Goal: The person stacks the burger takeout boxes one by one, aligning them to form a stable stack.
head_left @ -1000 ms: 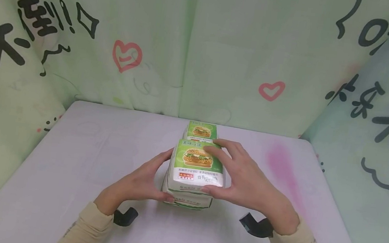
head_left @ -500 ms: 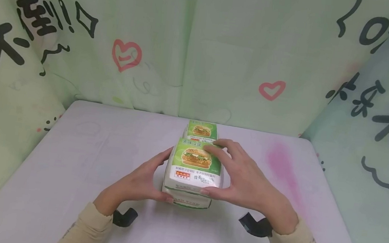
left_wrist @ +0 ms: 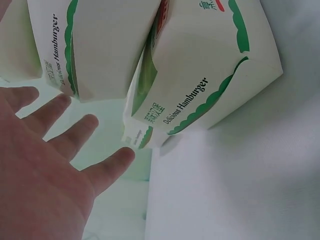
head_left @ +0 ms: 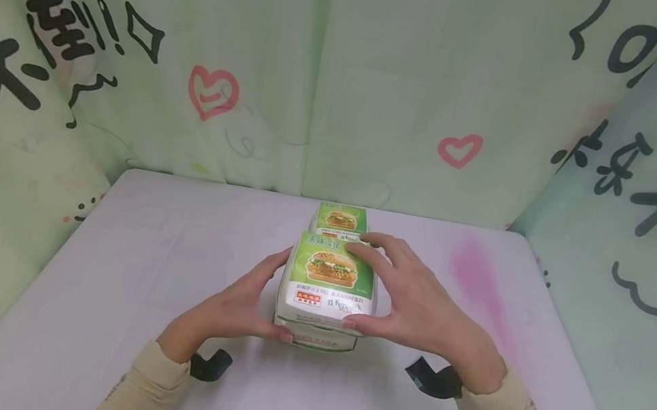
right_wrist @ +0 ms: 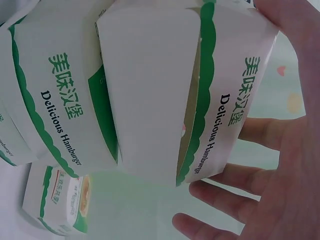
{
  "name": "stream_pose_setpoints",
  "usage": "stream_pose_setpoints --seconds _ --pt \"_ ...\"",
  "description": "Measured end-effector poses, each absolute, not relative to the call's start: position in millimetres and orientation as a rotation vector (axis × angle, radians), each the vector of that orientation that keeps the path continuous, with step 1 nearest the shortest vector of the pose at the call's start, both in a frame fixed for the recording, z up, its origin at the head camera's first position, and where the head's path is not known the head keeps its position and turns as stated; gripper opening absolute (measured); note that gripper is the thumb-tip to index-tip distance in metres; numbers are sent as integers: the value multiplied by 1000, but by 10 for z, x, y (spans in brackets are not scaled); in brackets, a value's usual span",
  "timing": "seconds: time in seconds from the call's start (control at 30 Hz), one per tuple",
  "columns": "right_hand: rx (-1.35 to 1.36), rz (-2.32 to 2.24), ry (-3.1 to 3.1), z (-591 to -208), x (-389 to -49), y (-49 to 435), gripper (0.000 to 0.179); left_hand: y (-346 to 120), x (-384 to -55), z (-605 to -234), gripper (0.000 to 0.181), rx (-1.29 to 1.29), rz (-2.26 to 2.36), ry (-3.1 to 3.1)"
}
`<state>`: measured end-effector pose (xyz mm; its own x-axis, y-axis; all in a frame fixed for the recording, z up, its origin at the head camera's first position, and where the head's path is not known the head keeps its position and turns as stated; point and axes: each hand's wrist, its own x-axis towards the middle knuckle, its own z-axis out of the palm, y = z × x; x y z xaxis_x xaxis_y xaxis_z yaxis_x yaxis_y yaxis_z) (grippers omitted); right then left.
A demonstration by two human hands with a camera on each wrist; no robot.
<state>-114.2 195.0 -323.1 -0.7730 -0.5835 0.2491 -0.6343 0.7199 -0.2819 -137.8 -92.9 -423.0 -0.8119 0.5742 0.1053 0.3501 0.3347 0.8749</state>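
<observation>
Head view: right hand (head_left: 421, 302) grips the top box (head_left: 332, 277)

The top box sits on the lower box (head_left: 321, 338), near the middle of the table (head_left: 177, 234), its green lid, printed with a burger, facing up toward me. The person's right fingers bend over its right side while the thumb presses the front edge, so the hand has hold of it across a wide span.

The left hand (head_left: 230, 306) is opened wide at the other side, its thumb on the front left of the lower box; seen from the left wrist, its fingers are spread and nearly straight. Whether all their tips touch a box, I can't tell.

Just behind the stack is the rear box (head_left: 341, 220), partly hidden. Beige sleeves (head_left: 148, 391) end at the wrists, and a green cloth (head_left: 396, 56) marked in black and red hangs beyond the table.
</observation>
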Motion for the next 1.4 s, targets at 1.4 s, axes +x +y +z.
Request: stream_pose_setpoints --seconds 1.4 --pt "905 582 -2883 -3256 -1221 1925 81 -935 -1432 -4043 130 960 1645 2356"
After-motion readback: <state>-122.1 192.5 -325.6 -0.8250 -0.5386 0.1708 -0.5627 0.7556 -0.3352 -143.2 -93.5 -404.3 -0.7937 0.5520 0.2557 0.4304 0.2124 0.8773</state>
